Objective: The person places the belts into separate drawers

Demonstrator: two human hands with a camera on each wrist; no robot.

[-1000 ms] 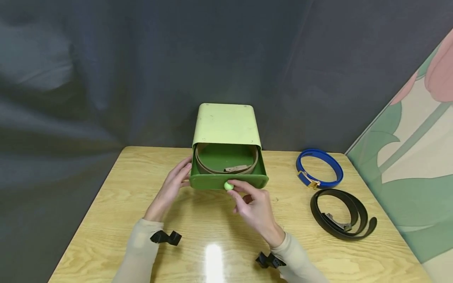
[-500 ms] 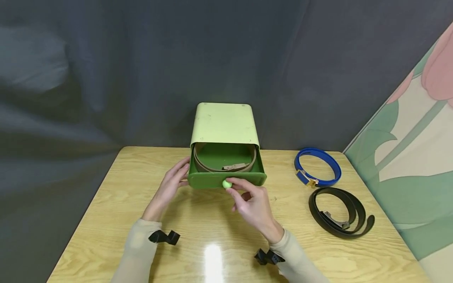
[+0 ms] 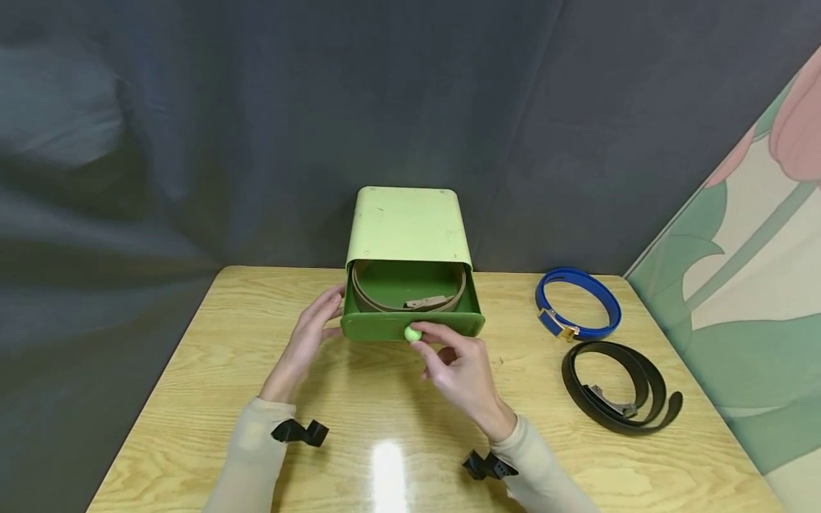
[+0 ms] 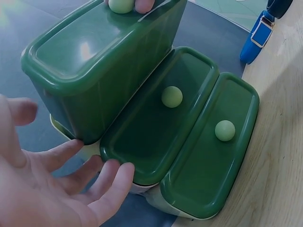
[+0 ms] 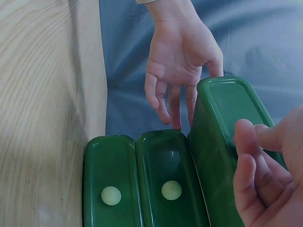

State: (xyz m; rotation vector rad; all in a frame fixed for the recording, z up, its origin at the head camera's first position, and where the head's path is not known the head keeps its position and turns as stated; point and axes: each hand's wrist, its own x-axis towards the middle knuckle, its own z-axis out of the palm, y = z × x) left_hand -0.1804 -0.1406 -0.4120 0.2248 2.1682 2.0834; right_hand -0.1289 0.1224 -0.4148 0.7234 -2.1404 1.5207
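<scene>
A small pale green cabinet (image 3: 407, 224) stands at the back of the table. Its dark green top drawer (image 3: 372, 329) is pulled out, and a coiled taupe belt (image 3: 426, 304) lies inside it. Thumb and index finger of my right hand (image 3: 463, 374) pinch the round light green knob (image 3: 412, 333) on the drawer front. My left hand (image 3: 306, 342) is at the cabinet's left side, its fingers fairly straight. In the left wrist view, those fingertips are by the edges of the top drawer and the middle drawer (image 4: 142, 137). The bottom drawer (image 4: 203, 175) is also closed.
To the right on the wooden table (image 3: 212, 370) lie a coiled blue belt (image 3: 599, 296) with a gold buckle and, nearer, a coiled black belt (image 3: 593, 410) with a metal buckle. A dark curtain (image 3: 288, 128) hangs behind, a floral cloth (image 3: 750, 271) at the right.
</scene>
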